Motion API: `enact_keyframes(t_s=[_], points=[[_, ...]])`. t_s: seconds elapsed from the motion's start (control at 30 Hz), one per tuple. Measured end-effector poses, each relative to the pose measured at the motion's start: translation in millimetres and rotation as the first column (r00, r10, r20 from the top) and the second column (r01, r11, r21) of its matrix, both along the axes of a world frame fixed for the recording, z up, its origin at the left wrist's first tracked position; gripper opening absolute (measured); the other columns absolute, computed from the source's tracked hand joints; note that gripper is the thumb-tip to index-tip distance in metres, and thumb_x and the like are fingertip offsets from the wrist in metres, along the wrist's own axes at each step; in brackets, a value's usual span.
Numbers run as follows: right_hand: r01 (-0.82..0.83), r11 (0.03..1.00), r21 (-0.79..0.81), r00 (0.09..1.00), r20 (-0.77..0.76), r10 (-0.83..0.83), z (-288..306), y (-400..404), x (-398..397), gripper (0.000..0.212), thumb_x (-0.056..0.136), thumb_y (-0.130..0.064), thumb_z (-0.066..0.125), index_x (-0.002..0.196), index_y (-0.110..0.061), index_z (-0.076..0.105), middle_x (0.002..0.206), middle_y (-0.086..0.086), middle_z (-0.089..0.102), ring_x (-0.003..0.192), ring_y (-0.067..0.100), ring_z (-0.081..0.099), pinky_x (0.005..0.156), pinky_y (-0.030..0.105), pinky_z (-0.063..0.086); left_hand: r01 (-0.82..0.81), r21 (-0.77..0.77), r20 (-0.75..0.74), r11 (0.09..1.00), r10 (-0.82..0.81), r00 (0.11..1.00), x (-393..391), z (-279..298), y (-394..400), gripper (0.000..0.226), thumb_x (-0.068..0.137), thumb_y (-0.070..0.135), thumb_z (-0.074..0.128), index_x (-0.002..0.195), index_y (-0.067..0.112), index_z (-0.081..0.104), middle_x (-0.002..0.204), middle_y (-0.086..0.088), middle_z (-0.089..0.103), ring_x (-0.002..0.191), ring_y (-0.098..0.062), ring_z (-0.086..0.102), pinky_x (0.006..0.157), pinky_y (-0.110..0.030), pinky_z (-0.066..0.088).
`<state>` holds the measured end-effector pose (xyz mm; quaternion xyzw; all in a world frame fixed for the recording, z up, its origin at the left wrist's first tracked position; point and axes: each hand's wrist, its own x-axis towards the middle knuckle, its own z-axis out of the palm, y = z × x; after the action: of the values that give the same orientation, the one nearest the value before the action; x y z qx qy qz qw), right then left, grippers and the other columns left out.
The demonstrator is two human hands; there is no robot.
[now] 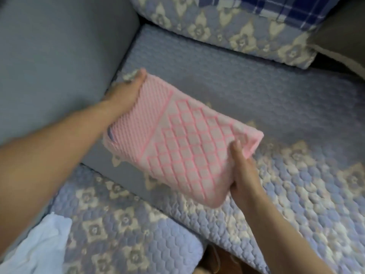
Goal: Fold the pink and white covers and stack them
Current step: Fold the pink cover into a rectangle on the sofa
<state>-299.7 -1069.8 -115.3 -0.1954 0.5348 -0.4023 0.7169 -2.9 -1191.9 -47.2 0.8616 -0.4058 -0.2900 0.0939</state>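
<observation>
Hands grip the folded pink cover (183, 139) above the sofa (256, 91): your left hand (126, 93) and right hand (244, 175) clasp opposite ends. Next, probably set it down flat for stacking.

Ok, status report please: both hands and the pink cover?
Left hand and right hand grip folded pink quilted cover. Held above blue sofa seat. Nothing in the way.

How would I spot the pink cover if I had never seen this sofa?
Find the sofa seat with its quilted blue floral cover; above its middle two bare hands hold a folded bundle. That is the pink cover, gripped by the left hand and the right hand. Nothing else here is pink, and it carries a raised diamond grid.
</observation>
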Motion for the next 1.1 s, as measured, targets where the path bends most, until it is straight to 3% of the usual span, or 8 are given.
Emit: enact_keyframes(t_s=[0.13,0.23,0.33,0.43,0.53,0.77,0.97,1.1], points=[[-0.016,0.999,0.030,0.983,-0.180,0.021,-25.4,-42.1,44.6,0.053,0.089,-0.049,0.068,0.130,-0.017,0.060,0.122,0.004,0.070,0.108,0.020,0.069,0.086,0.039,0.056,0.429,-0.108,0.555,0.897,-0.303,0.775,49.2,-18.4,-2.4,0.046,0.103,0.044,0.039,0.133,0.010,0.045,0.140,-0.029,0.044,0.122,-0.048,0.049,0.095,-0.058,0.046],[0.061,0.964,0.260,0.780,-0.615,0.117,-40.5,-60.3,48.1,0.073,0.077,-0.050,0.075,0.130,-0.002,0.057,0.111,0.016,0.064,0.093,0.028,0.066,0.074,0.037,0.053,0.769,0.119,0.482,0.628,-0.714,0.508,44.2,-64.9,33.8,0.056,0.098,0.033,0.048,0.151,0.026,0.032,0.163,-0.016,0.021,0.148,-0.040,0.021,0.111,-0.066,0.031],[-0.252,0.951,-0.180,0.199,-0.971,-0.131,-16.9,-46.0,79.6,0.055,0.086,-0.025,0.064,0.135,-0.005,0.050,0.138,0.022,0.045,0.127,0.039,0.042,0.107,0.043,0.032,0.630,0.227,0.297,0.743,-0.669,0.682,23.5,-109.4,60.4,0.069,0.095,0.064,0.032,0.156,0.046,0.006,0.166,0.011,-0.016,0.152,-0.026,-0.020,0.116,-0.067,0.008],[-0.741,0.651,-0.165,0.094,-0.985,-0.143,-9.7,-25.8,125.6,0.056,0.097,-0.039,0.050,0.148,-0.021,0.040,0.160,0.010,0.027,0.150,0.032,0.015,0.123,0.047,0.009,0.542,0.134,0.380,0.830,-0.548,0.745,7.0,-128.0,66.4,0.068,0.094,0.069,0.020,0.155,0.048,0.000,0.166,0.013,-0.016,0.151,-0.026,-0.023,0.116,-0.068,0.001],[-0.743,0.653,0.146,-0.135,-0.989,0.068,-59.7,-47.9,116.1,0.063,0.102,-0.055,0.026,0.159,-0.032,0.011,0.168,0.001,0.000,0.153,0.028,-0.010,0.122,0.055,-0.004,0.535,0.068,0.433,0.842,-0.508,0.745,10.2,-142.5,62.5,0.067,0.094,0.069,0.016,0.155,0.048,0.000,0.167,0.012,-0.013,0.152,-0.028,-0.020,0.116,-0.068,0.000],[-0.654,0.713,0.253,-0.201,-0.967,0.159,-83.6,-72.7,102.8,0.071,0.096,-0.062,0.025,0.158,-0.033,0.004,0.167,0.000,0.002,0.153,0.026,-0.003,0.121,0.052,-0.009,0.571,0.084,0.351,0.817,-0.560,0.750,9.2,-154.9,30.9,0.067,0.093,0.069,0.019,0.155,0.049,0.001,0.167,0.013,-0.013,0.152,-0.030,-0.021,0.115,-0.069,0.001],[-0.709,0.488,0.509,-0.402,-0.860,0.314,-9.1,-72.5,93.0,0.073,0.097,-0.035,0.035,0.159,-0.027,-0.003,0.165,0.004,-0.019,0.151,0.034,-0.019,0.122,0.055,-0.005,0.473,0.039,0.332,0.880,-0.458,0.825,-9.6,-94.8,97.4,0.060,0.098,0.047,0.037,0.156,0.038,0.023,0.169,-0.002,-0.005,0.152,-0.035,-0.016,0.120,-0.060,-0.006],[-0.854,0.466,0.232,-0.207,-0.973,0.105,36.2,-14.0,99.5,0.080,0.083,-0.014,0.049,0.157,-0.025,0.018,0.166,0.006,-0.010,0.151,0.034,-0.012,0.122,0.056,0.004,0.266,-0.105,0.186,0.958,-0.244,0.952,-44.2,-79.0,210.9,0.057,0.097,0.050,0.032,0.150,0.032,0.043,0.162,-0.017,0.026,0.148,-0.046,0.019,0.115,-0.060,0.024]])
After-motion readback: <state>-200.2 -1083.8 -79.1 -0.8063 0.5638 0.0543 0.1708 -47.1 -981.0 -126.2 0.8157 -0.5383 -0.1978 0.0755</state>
